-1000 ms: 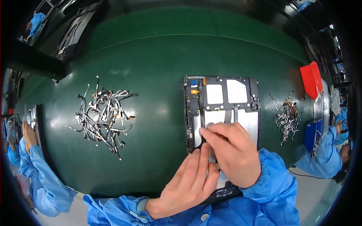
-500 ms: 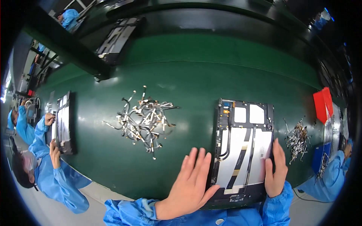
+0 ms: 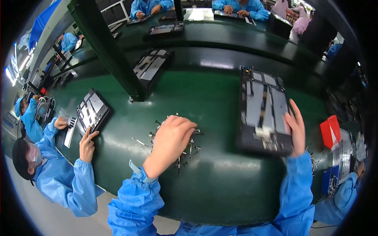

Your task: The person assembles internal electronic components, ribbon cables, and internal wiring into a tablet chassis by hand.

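Note:
My left hand (image 3: 169, 141) is over a pile of short dark cables (image 3: 181, 159) with bright connector ends. Its fingertips are pressed together, and whatever is between them is hidden. My right hand (image 3: 297, 129) lies along the right edge of an opened tablet-like device (image 3: 265, 102). Its fingers are stretched out and its thumb rests at the silver face. Dark strips run across the device's silver panels; its dark near end is blurred by motion.
A green post (image 3: 114, 59) rises from the green table (image 3: 212, 196). Another opened device (image 3: 151, 65) lies behind it. At left, a co-worker in blue handles a similar device (image 3: 93, 110). A red bin (image 3: 330, 131) and blue bin (image 3: 328, 181) stand at right; others work across the table.
The device has moved away from me, with my right hand along its edge. My left hand has left its side and come over the cable pile, fingers closing. The view has tilted up.

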`<move>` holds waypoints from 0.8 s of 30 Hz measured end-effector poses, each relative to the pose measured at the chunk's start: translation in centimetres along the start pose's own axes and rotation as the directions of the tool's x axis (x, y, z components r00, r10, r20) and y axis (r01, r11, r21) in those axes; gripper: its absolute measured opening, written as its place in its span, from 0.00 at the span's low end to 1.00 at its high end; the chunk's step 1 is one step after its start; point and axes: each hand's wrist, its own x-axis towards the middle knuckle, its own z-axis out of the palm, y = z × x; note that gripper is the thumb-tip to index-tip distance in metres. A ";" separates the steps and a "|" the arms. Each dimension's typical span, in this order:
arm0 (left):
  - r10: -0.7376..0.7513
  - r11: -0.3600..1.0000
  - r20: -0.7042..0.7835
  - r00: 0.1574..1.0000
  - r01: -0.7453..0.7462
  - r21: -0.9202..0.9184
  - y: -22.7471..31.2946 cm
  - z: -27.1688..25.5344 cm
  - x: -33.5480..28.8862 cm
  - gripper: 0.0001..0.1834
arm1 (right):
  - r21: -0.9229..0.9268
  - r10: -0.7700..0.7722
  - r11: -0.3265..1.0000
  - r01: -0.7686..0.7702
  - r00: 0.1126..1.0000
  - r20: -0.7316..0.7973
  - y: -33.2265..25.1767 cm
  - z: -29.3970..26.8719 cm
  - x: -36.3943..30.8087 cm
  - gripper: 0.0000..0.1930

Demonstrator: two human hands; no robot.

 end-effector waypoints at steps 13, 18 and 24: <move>-0.229 0.842 0.032 0.973 0.214 -0.496 -2.0 -1.2 0.0 0.08 | -0.092 -0.167 0.984 0.151 0.963 -0.213 9.2 3.8 18.2 0.27; -0.333 0.588 0.190 0.924 0.361 -0.724 -3.2 -1.3 -1.0 0.08 | -0.545 -0.350 0.765 0.344 0.932 0.096 3.2 6.3 11.7 0.20; -0.297 0.327 0.204 0.933 0.300 -0.896 -4.7 -3.0 -0.8 0.08 | -0.414 -0.174 0.765 0.493 0.777 0.605 -0.2 10.3 1.0 0.15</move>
